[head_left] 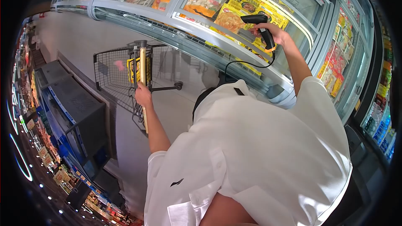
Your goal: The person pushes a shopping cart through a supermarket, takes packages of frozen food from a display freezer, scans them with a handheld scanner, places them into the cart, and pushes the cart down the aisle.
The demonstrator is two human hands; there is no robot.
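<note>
My left hand [143,95] is wrapped round the pale handle bar [143,67] of a wire shopping cart [111,69]. A yellow package [134,70] lies in the cart, close to the handle. On the right, my right hand [272,32] grips a black barcode scanner [266,37] with an orange-tipped base, held above the glass-topped freezer case. The scanner's black cable [249,63] curves down toward my body. Beneath the scanner lie yellow food packages [247,2], with orange bags [205,1] beside them.
The freezer's grey frame [130,8] runs across the top. Another freezer section with red and yellow packs [335,65] stands at the right. A dark grey and blue display unit [77,109] stands left of the cart. Stocked shelves line the far left and far right.
</note>
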